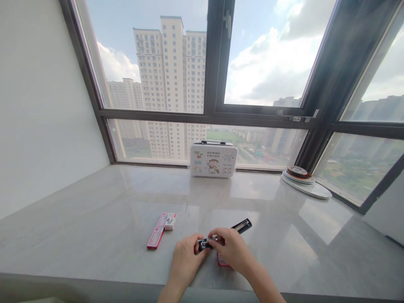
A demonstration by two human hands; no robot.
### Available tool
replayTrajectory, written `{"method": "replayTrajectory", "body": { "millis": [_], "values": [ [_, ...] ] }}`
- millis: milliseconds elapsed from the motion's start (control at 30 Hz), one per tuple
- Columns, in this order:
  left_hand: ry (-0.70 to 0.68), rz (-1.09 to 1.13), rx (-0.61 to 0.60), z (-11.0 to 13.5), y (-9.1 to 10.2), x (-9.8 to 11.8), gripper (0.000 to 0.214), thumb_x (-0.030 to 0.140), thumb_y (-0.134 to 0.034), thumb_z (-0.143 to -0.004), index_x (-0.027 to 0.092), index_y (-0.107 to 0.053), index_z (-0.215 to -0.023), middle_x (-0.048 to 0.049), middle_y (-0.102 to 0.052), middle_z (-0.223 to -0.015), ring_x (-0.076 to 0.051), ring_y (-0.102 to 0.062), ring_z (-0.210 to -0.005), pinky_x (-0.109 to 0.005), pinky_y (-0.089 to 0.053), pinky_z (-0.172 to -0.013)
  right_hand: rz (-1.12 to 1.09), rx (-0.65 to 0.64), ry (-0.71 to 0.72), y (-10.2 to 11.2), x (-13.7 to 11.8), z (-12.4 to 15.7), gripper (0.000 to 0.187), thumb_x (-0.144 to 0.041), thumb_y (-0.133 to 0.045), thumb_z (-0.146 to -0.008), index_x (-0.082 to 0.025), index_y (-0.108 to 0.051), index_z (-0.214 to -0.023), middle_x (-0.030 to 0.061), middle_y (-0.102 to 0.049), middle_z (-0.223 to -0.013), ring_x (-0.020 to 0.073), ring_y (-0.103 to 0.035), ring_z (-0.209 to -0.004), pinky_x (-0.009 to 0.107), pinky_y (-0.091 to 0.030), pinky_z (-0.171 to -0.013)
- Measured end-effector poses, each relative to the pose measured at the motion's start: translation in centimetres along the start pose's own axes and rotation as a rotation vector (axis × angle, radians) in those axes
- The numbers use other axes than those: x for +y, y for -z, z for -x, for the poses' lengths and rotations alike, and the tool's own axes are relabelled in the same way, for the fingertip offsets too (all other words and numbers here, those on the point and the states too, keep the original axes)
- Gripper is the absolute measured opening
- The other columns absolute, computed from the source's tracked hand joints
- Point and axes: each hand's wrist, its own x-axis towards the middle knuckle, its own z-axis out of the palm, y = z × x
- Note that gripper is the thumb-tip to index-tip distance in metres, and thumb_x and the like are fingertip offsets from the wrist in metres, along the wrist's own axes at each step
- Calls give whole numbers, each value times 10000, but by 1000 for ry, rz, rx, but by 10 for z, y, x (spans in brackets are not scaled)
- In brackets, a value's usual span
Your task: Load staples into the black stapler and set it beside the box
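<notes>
A black stapler [242,226] is swung open above the counter, its long arm reaching out to the right beyond my hands. My left hand [185,257] is closed around the stapler's left end. Close beside it, my right hand [232,251] pinches a small silvery piece [215,237] at the stapler; it looks like a strip of staples, mostly covered by my fingers. Under my right hand lies a red and white box [222,261], partly hidden. To the left, a small white staple box [170,221] touches two flat pink-and-white boxes [155,238].
The grey marble-look counter [104,235] ends at a front edge near my forearms. A white printed case [213,160] with a handle stands against the window. Stacked plates or lids [304,183] sit at the back right, by the dark window frame [252,111].
</notes>
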Motion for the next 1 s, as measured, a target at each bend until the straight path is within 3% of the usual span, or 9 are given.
{"method": "replayTrajectory", "body": {
  "millis": [367, 633, 800, 1000],
  "values": [
    [-2, 10, 27, 5, 0, 3, 120, 311, -701, -823, 279, -705, -939, 34, -618, -716, -192, -578, -740, -275, -298, -689, -1, -70, 47, -4, 1, -9, 108, -266, -655, -897, -291, -750, -944, -54, -634, -664, 141, -564, -638, 229, -323, -624],
    [-41, 236, 47, 8, 4, 4, 205, 388, -589, -951, 292, -704, -1090, 24, -642, -826, -159, -582, -714, -248, -395, -690, 18, 16, -27, -6, 7, -6, 62, -274, -651, -891, -255, -689, -937, -50, -602, -649, 158, -561, -654, 234, -328, -623],
    [-91, 242, 74, 10, 2, 3, 168, 350, -584, -963, 299, -738, -1005, 24, -639, -889, -129, -554, -665, -233, -425, -688, 22, 105, -137, -6, 15, 1, 295, -403, -530, -980, -231, -677, -791, 3, -651, -675, 182, -575, -656, 258, -343, -615],
    [-81, 283, 66, 7, 0, 5, 148, 283, -604, -930, 279, -748, -964, 21, -661, -861, -134, -573, -671, -229, -437, -677, -30, 147, -229, -18, 11, 5, 357, -458, -534, -975, -247, -707, -745, 11, -693, -683, 195, -624, -664, 270, -366, -606]
  ]
}}
